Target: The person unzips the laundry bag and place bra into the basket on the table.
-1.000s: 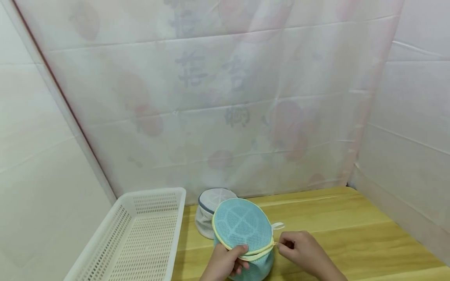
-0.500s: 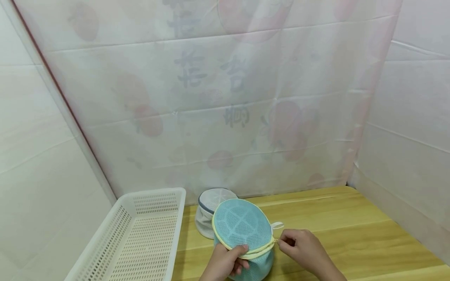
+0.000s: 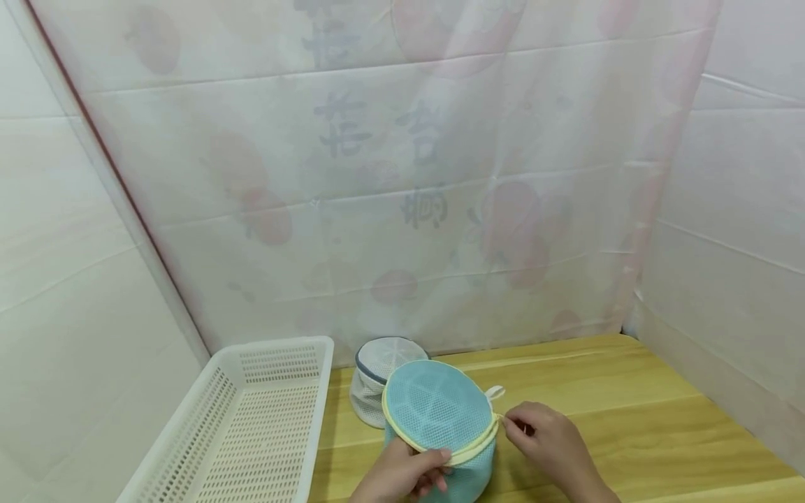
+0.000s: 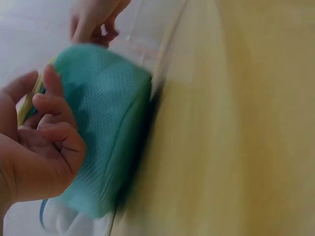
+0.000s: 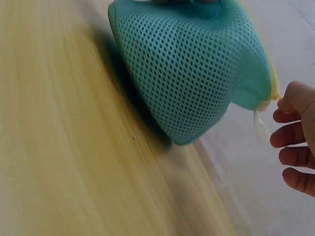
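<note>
A round blue-green mesh laundry bag with yellow trim stands tilted near the table's front. My left hand grips its trimmed rim at the front, thumb on top and fingers beneath. At the bag's right side, my right hand pinches the small zipper pull between thumb and forefinger. A white hanging loop sticks out beside that pull. From the left wrist view, the bag's mesh side bulges past my curled fingers. The bag's inside cannot be made out.
Behind the bag stands a smaller white mesh bag with dark blue trim. A white perforated plastic basket lies on the left. The wooden table extends to the right, with pale printed sheeting behind it.
The gap below the yellow trim at the bag's front right has narrowed. The bag has shifted slightly right, and my right hand has moved a little right and away from me.
</note>
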The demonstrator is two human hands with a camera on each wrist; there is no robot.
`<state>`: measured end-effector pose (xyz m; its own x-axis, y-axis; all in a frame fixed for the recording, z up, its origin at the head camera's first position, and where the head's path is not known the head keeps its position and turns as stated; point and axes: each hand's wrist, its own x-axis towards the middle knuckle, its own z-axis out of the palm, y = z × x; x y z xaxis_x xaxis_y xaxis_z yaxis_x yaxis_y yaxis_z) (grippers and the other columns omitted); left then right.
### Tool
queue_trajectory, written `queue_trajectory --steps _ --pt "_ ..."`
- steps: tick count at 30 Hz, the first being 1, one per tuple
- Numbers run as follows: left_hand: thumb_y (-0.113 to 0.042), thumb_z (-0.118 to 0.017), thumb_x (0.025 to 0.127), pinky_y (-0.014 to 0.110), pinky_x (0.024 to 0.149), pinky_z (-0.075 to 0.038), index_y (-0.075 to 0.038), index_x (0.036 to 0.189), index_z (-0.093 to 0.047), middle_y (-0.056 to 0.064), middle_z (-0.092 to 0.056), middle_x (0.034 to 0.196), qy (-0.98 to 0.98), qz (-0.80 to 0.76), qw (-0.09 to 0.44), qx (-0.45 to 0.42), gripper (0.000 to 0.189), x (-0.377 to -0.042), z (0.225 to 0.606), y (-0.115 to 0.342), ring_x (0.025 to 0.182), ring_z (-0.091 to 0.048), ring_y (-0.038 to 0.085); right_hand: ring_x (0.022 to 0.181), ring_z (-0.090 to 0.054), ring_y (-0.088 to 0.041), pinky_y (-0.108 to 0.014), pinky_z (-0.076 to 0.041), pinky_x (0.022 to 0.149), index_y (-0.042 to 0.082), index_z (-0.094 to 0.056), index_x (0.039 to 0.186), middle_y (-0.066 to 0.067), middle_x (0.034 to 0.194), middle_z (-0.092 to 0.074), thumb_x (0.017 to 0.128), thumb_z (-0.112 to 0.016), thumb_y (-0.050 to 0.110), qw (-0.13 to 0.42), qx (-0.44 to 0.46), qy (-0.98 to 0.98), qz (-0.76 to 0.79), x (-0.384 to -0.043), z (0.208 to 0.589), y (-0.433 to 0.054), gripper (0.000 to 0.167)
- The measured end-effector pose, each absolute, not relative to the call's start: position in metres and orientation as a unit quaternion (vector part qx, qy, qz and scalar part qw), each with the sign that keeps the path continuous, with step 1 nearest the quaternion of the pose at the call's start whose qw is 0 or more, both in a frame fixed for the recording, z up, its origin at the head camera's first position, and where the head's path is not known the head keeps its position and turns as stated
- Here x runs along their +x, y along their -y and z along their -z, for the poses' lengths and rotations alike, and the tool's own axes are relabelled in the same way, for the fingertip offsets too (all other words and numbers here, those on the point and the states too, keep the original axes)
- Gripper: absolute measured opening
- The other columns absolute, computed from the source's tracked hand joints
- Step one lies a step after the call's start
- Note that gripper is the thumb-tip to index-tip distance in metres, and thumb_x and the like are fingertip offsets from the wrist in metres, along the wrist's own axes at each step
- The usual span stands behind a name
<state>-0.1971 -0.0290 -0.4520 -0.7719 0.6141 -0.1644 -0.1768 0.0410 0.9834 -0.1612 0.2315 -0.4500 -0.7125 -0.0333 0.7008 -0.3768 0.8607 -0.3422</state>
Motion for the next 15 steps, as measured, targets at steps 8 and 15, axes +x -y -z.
queue_trajectory --steps 8,15 --pt "-0.073 -0.035 0.093 0.02 0.044 -0.029 -0.006 0.082 -0.071 -0.003 -0.066 0.063 -0.702 -0.652 0.274 0.079 0.077 -0.214 0.437 0.06 0.047 -0.047 0.006 0.063 -0.042 0.01 -0.01 -0.037 0.054 0.025 -0.074 0.081 0.027 0.072 -0.052 0.076 -0.081 0.005 0.385 0.138 0.884 -0.227 -0.166 0.454 -0.24 0.021" --pt "-0.05 -0.03 0.101 0.02 0.04 -0.029 -0.012 0.078 -0.059 -0.005 -0.057 0.057 -0.693 -0.695 0.192 0.011 0.053 -0.223 0.438 0.063 0.043 -0.042 0.004 0.065 -0.046 0.008 -0.019 -0.044 0.054 0.024 -0.075 0.084 0.025 0.072 -0.055 0.077 -0.081 0.01 0.383 0.081 0.895 -0.213 -0.166 0.457 -0.237 0.017"
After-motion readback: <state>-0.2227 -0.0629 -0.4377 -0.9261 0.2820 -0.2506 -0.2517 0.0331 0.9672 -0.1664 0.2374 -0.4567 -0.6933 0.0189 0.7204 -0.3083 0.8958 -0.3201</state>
